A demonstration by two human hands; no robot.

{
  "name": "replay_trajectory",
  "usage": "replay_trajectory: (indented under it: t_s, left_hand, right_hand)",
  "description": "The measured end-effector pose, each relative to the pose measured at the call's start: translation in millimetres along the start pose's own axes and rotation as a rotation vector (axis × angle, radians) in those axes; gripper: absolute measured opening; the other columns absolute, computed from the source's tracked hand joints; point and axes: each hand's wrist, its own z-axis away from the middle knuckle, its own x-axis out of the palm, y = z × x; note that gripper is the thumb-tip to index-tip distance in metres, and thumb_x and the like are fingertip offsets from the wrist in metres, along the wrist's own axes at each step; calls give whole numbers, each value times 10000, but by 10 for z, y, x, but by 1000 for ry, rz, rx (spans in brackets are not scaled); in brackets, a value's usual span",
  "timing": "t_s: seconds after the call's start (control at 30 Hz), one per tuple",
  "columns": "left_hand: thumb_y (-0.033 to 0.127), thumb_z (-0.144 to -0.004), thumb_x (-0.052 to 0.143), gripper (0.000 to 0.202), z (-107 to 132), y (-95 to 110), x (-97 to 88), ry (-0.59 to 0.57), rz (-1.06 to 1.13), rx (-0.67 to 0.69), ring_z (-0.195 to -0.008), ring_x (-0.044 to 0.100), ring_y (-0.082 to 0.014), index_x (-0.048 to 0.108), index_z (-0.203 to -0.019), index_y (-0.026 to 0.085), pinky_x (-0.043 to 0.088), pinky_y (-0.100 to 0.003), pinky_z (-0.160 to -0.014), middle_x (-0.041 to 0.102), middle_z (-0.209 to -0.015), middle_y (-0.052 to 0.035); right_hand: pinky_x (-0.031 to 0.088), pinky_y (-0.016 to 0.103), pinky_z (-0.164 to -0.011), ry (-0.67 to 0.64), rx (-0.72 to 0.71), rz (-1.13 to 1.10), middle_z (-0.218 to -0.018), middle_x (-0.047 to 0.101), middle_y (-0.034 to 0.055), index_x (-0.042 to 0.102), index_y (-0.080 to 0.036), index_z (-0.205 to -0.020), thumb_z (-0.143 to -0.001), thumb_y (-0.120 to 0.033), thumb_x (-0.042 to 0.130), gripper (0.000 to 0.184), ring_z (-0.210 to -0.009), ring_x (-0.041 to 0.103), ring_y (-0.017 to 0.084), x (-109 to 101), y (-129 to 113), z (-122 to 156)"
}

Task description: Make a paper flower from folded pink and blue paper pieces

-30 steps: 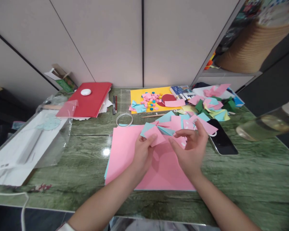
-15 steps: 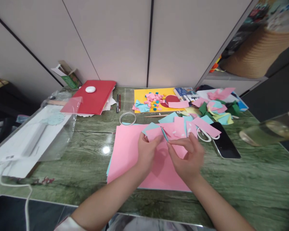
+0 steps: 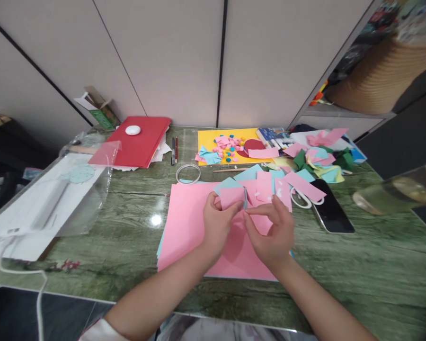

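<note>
My left hand point(image 3: 218, 220) is closed on a small folded piece of pink and blue paper point(image 3: 231, 195), thumb in front and fingers behind. From the right, my right hand point(image 3: 271, 227) pinches the blue edge of that same paper between thumb and forefinger, its other fingers loosely raised. Both hands hover over a stack of pink paper sheets point(image 3: 188, 227), with blue sheets showing at its edges. Just beyond the hands lie cut strips of pink paper point(image 3: 264, 184) with small white bits on them. White-handled scissors point(image 3: 301, 201) lie partly beneath the strips.
A black phone point(image 3: 333, 208) lies right of the stack, near a clear bottle point(image 3: 394, 192). Behind are a roll of tape point(image 3: 188, 174), a yellow sheet point(image 3: 206, 137) with small coloured balls, and crumpled paper scraps. Left are a red folder point(image 3: 142, 147) and a plastic sleeve point(image 3: 92, 203).
My right hand has shifted slightly left, closer to my left hand. The held paper has turned a little, its blue edge now more upright. Both hands keep their hold.
</note>
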Motion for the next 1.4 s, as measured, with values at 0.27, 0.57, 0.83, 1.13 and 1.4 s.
replay_trajectory:
  t_s: [0.27, 0.57, 0.83, 1.13, 1.4]
  left_hand:
    - [237, -602, 740, 303, -3, 102, -10, 0, -36, -11, -586, 534, -93, 534, -820, 191, 417, -203, -580, 581, -661, 43]
    - [228, -602, 740, 333, -2, 117, 8, 5, -24, 0, -580, 523, -93, 532, -861, 198, 407, -194, -571, 563, -660, 38]
    - [247, -605, 739, 309, -84, 39, -48, 62, 19, 24, -499, 384, -44, 452, -698, 178, 362, -156, -508, 360, -565, 83]
    - [225, -681, 684, 260, -70, -14, -20, -25, 313, -85, -682, 549, -93, 431, -684, 166, 458, -302, -800, 496, -657, 42]
    - [229, -670, 696, 278, -28, 16, 15, -40, 367, -96, -681, 579, -97, 424, -674, 169, 460, -310, -819, 556, -647, 39]
  right_hand:
    - [429, 464, -839, 163, 252, -243, -708, 583, -40, 333, -273, -1265, -688, -127, 642, 671, -704, 607, 176, -20, -32, -65]
    - [428, 463, -831, 137, 242, -257, -717, 578, -39, 313, -285, -1268, -700, -130, 635, 671, -701, 595, 177, -15, -47, -75]
    - [386, 299, -591, -172, 311, -452, -608, 399, -55, 442, -289, -1229, -755, -174, 563, 503, -563, 412, 125, -67, -196, 62]
    - [185, 248, -502, -466, 898, -1004, -517, 267, -91, 256, -284, -1359, -750, -211, 512, 664, -497, 244, 104, 34, -182, 38]
    - [191, 252, -506, -512, 941, -1055, -497, 262, -94, 265, -282, -1358, -701, -182, 492, 703, -482, 226, 106, 45, -173, 35]
